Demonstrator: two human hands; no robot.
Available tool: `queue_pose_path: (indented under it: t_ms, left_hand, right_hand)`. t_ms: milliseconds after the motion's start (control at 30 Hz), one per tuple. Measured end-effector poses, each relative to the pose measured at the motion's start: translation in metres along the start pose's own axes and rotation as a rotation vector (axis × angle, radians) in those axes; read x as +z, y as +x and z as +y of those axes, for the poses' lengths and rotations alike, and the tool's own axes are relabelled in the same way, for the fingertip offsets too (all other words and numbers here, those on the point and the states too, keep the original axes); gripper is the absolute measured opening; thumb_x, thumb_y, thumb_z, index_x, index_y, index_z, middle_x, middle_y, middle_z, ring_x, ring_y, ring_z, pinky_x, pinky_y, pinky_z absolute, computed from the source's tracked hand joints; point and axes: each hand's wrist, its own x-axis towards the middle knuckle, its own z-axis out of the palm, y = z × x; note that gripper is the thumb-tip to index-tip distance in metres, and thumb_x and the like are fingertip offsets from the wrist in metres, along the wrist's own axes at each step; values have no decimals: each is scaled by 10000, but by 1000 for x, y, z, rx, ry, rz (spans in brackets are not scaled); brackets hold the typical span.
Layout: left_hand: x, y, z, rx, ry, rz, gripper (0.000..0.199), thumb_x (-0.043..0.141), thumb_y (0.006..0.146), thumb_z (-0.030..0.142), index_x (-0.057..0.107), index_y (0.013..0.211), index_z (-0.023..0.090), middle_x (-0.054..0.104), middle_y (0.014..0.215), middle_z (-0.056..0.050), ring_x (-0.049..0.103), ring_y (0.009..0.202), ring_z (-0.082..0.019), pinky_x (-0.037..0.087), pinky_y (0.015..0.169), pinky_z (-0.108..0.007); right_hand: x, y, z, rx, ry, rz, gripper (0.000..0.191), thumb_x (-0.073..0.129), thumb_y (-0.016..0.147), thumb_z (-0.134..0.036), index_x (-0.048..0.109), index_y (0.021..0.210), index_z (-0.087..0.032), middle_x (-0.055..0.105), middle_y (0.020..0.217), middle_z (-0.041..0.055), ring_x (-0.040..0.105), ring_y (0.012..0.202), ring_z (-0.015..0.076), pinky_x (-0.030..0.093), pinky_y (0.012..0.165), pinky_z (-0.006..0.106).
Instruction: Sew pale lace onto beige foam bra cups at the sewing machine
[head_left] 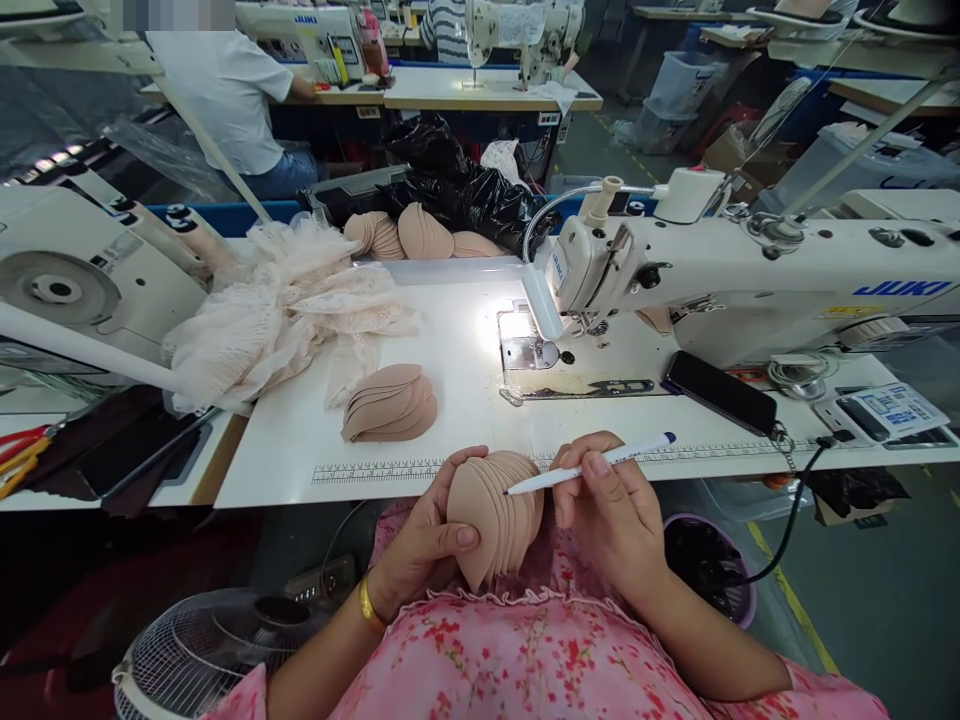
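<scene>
Close to my lap, my left hand (435, 535) grips a fanned stack of beige bra cup pads (491, 515), thumb across the front piece. A white marker pen (592, 468) is pinched in my right hand (615, 510), its tip pointing left at the edges of the held pads. Whether the tip touches them I cannot tell. On the white table, just beyond my left hand, lies another pile of beige pads (391, 405). A printed ruler strip (375, 473) runs along the table's front edge.
A lit sewing machine (600, 265) stands right of centre. Cream lace fabric (277, 310) is heaped at left. More pads (424, 232) and black plastic bags (465, 190) sit behind. A phone (720, 393) lies at right. A fan (217, 645) stands below left. Another person (217, 100) sits beyond.
</scene>
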Motion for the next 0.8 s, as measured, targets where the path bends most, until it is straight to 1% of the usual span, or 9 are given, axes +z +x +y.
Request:
queue_pose_path:
  t_ms: [133,233,333,467,567,633,733,800]
  left_hand:
    - [0,1,-1,0,2,-1,774,922,735,258,571,1423,309,671,1393,-103,688,1220,-330,584,985,-394]
    - [1,1,-1,-2,2,9,769,927,723,254,585,1410,314,669,1404,-93,678,1245,-334,581,993,-390]
    - [1,1,-1,-7,-4,11,745,926,725,252,602,1392,326,667,1409,-81,675,1244,-334,582,986,-394]
    - [1,1,-1,-13,-4,6,765,925,731,257,585,1412,332,686,1368,-79,691,1200,-326,582,967,-389]
    - [1,0,-1,-11,3,17,766,931,724,258,587,1406,314,676,1384,-94,678,1233,-340,576,993,-398]
    - [2,0,-1,-9,2,21,761,930,724,256,587,1401,300,663,1406,-109,674,1245,-350,580,998,-413]
    - [3,0,0,-4,-4,14,755,921,737,248,577,1407,295,664,1409,-112,689,1225,-334,591,976,-394]
    - [4,1,0,0,-10,6,751,916,747,243,574,1413,295,675,1397,-107,697,1213,-315,588,983,-378]
  right_hand:
    - [1,-1,1,18,-13,-48,235,509,1125,-402,641,1010,-245,630,594,-13,529,612,175,420,623,301]
    - [0,0,1,-11,-2,-23,234,508,1122,-396,648,1003,-251,611,562,-17,550,618,187,419,606,300]
    - [-1,0,1,-19,-34,6,240,505,1124,-400,653,1011,-249,615,576,-27,535,559,167,411,586,298]
    - [0,0,1,28,-9,-52,232,516,1120,-412,647,1021,-248,644,609,-16,527,576,166,422,603,295]
    - [0,1,0,11,49,-20,238,524,1114,-413,656,995,-255,605,551,-20,534,613,181,407,593,283]
    - [0,1,0,-9,41,2,240,513,1119,-400,662,997,-256,594,540,-23,539,609,179,398,581,280]
    - [-1,-1,2,-13,-12,-40,228,495,1131,-370,661,1031,-250,639,610,-21,537,569,154,418,589,284]
    - [-1,-2,3,-11,-13,-83,232,483,1137,-367,659,1042,-248,652,638,-17,539,579,150,443,605,285]
